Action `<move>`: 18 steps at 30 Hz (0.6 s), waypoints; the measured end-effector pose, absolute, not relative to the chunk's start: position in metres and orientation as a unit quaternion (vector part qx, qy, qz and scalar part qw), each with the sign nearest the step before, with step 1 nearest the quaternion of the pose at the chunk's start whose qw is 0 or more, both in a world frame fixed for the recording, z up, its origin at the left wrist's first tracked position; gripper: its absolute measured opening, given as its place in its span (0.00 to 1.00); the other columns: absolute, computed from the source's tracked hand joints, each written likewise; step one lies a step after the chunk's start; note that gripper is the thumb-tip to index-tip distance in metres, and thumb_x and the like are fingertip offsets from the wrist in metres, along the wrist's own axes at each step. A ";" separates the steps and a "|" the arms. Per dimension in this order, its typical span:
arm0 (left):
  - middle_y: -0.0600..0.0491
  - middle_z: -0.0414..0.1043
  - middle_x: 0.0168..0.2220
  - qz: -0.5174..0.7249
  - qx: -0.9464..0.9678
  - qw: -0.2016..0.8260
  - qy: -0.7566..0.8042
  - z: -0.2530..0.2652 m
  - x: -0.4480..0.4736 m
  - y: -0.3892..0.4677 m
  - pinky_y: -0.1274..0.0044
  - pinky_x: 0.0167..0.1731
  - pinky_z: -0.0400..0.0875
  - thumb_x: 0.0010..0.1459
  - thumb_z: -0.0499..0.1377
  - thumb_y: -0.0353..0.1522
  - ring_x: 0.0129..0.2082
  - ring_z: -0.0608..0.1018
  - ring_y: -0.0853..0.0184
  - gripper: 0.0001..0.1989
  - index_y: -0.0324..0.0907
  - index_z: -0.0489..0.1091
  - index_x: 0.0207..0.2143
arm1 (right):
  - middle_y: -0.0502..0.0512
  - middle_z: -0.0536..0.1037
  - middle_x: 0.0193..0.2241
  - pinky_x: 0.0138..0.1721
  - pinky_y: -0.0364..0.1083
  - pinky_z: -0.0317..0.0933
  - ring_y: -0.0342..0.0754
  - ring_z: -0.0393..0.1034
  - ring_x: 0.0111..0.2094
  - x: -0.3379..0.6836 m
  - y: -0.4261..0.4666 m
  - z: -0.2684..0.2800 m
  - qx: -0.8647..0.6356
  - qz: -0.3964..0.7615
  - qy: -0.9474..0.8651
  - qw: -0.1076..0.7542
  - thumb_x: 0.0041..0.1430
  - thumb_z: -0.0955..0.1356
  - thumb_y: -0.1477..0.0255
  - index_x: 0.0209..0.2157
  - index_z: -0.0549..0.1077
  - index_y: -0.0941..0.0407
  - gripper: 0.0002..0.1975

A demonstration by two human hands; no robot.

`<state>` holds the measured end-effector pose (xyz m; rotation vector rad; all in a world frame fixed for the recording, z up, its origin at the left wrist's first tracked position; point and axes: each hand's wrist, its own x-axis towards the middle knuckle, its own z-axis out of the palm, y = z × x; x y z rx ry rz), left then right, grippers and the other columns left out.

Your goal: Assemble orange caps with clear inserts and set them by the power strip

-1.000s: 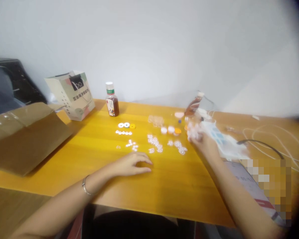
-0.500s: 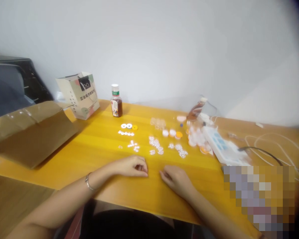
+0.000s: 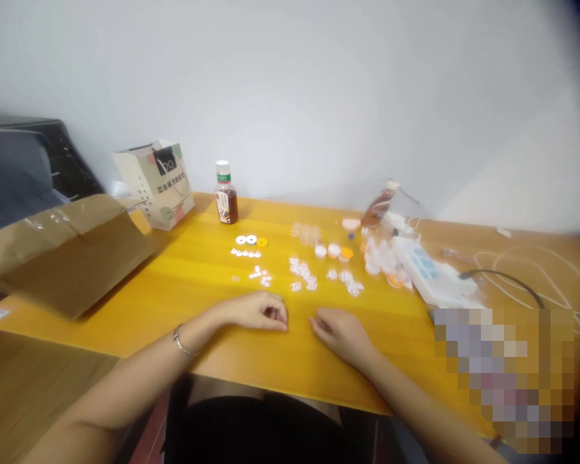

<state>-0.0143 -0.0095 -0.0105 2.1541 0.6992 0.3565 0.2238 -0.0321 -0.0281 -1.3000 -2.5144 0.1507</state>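
My left hand (image 3: 263,310) rests on the yellow-brown table (image 3: 251,364), its fingers loosely curled in with nothing visible in them. Across a small gap lies my right hand (image 3: 341,332), also curled, no object showing. Beyond the left hand are several small white pieces (image 3: 261,276), a row of small white caps (image 3: 245,253), and white and yellow discs (image 3: 251,240). White patterned flat pieces (image 3: 302,274) and white spoked wheel-like pieces (image 3: 348,282) lie beyond the right hand. Behind them stand round white and orange lids (image 3: 334,250) and clear small cups (image 3: 306,232).
A brown paper bag (image 3: 72,258) lies at left, a printed carton bag (image 3: 164,187) behind it. One dark bottle (image 3: 227,203) stands upright; another bottle (image 3: 381,205) leans at the back right. A heap of white pieces (image 3: 379,254), a white box (image 3: 428,270) and cables (image 3: 507,277) occupy the right.
The view has shifted slightly, so the table and both hands appear a little higher. Both hands keep their curled pose, and the pieces on the table have not moved.
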 end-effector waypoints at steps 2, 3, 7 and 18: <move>0.52 0.69 0.29 0.137 0.859 0.411 0.274 -0.009 -0.015 -0.009 0.81 0.27 0.64 0.54 0.56 0.39 0.26 0.69 0.74 0.12 0.39 0.71 0.34 | 0.48 0.66 0.16 0.23 0.41 0.45 0.42 0.58 0.19 0.221 -0.031 -0.028 -0.462 0.048 -0.873 0.150 0.58 0.59 0.68 0.18 0.60 0.55 0.15; 0.52 0.69 0.29 0.135 0.860 0.410 0.274 -0.009 -0.015 -0.009 0.81 0.27 0.64 0.54 0.56 0.38 0.26 0.69 0.74 0.12 0.39 0.71 0.34 | 0.48 0.66 0.16 0.23 0.41 0.45 0.42 0.58 0.19 0.219 -0.031 -0.027 -0.466 0.045 -0.871 0.148 0.58 0.59 0.68 0.19 0.60 0.55 0.15; 0.52 0.69 0.30 0.128 0.859 0.410 0.278 -0.008 -0.015 -0.009 0.81 0.27 0.65 0.54 0.56 0.38 0.26 0.69 0.74 0.12 0.38 0.71 0.34 | 0.49 0.66 0.17 0.22 0.41 0.43 0.42 0.58 0.20 0.212 -0.029 -0.026 -0.484 0.037 -0.863 0.143 0.58 0.59 0.68 0.19 0.60 0.56 0.15; 0.51 0.70 0.32 0.160 0.873 0.382 0.258 0.003 -0.013 -0.016 0.79 0.30 0.66 0.55 0.55 0.37 0.29 0.71 0.72 0.10 0.40 0.71 0.33 | 0.49 0.67 0.18 0.23 0.41 0.42 0.41 0.58 0.20 0.212 -0.030 -0.026 -0.494 0.042 -0.858 0.135 0.58 0.60 0.69 0.20 0.63 0.56 0.14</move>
